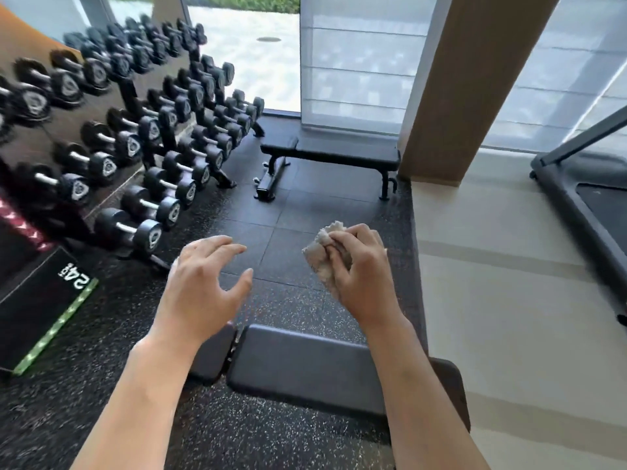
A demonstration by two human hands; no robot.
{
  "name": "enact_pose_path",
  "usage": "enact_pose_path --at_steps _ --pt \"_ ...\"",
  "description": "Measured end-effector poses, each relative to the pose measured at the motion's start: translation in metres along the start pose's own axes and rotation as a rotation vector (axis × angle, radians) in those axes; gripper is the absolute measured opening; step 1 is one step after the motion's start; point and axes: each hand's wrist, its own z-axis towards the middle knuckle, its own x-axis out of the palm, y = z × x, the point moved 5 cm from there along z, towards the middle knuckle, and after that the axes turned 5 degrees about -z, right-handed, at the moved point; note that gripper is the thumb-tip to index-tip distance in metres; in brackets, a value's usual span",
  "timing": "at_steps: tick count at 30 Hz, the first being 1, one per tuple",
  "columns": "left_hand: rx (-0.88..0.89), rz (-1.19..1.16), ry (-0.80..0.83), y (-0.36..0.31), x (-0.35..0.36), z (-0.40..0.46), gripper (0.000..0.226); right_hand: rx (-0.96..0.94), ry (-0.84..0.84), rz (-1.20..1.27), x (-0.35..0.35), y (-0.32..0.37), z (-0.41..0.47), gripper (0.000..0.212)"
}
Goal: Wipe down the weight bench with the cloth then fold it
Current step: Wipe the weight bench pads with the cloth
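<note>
Padding of the weight bench [305,371] lies right below your forearms, dark and bare, split by a seam into a long section and a shorter one on your left. Your 2 hands hang above the floor beyond its far edge, not touching it. Your right hand [361,269] is closed around the cloth [320,256], which sits bunched in a wad with a corner poking out past your fingers. Your left hand [207,283] is spread wide and holds nothing, fingers curled loosely.

Risk 1: a wadded cloth gives only a small contact patch, so I judge you would leave streaks or miss the seam and the edges unless you flatten it first. Risk 2: your grip is on 1 side of the wad, so a loose end could slip out and drop onto the speckled rubber floor [101,385], picking up grit. Risk 3: folding later will be awkward if the cloth stays twisted; use your free left hand to find a corner.

No open container shows here; the nearest box-like thing is the black block marked 24 [44,300] on your left, closed. Farther off, the dumbbell rack [135,137] holds rows of dumbbells, and a second bench [332,152] stands by the window.
</note>
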Motion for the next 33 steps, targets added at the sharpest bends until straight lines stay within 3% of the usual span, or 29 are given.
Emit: enact_pose_path --at_steps 8,19,25,33 --pt "-0.088 0.035 -0.109 0.048 -0.057 -0.039 0.047 -0.133 0.092 0.094 0.058 0.067 -0.006 0.017" --pt "-0.189 0.049 -0.235 0.201 -0.181 -0.106 0.042 -0.397 0.218 0.146 0.184 0.255 -0.017 0.017" --pt "-0.238 0.050 -0.265 0.276 -0.237 -0.134 0.041 -0.428 0.229 0.160 0.236 0.337 -0.024 0.017" --pt "-0.275 0.007 -0.316 0.330 -0.279 -0.147 0.040 -0.420 0.252 0.188 0.277 0.389 -0.017 0.019"
